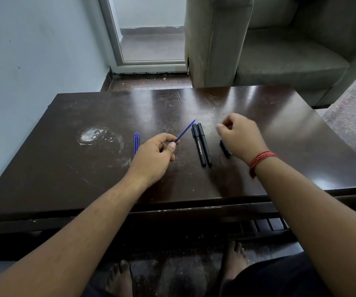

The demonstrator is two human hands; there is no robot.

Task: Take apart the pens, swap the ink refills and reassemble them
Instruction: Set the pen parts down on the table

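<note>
My left hand [154,156] pinches a blue ink refill [186,130] between thumb and forefinger; its tip points up and to the right. Two black pens [201,144] lie side by side on the dark table [91,176], just right of that hand. My right hand [240,133] hovers over the table with fingers curled loosely; I see nothing in it. A short black pen piece [225,148] lies partly under the right wrist. Several blue refills [136,143] lie together to the left of my left hand.
The table has a white round stain [96,136] on its left part. A grey armchair [269,46] stands behind the table's far right edge, a light blue wall [33,61] on the left. My bare feet [119,277] are under the front edge.
</note>
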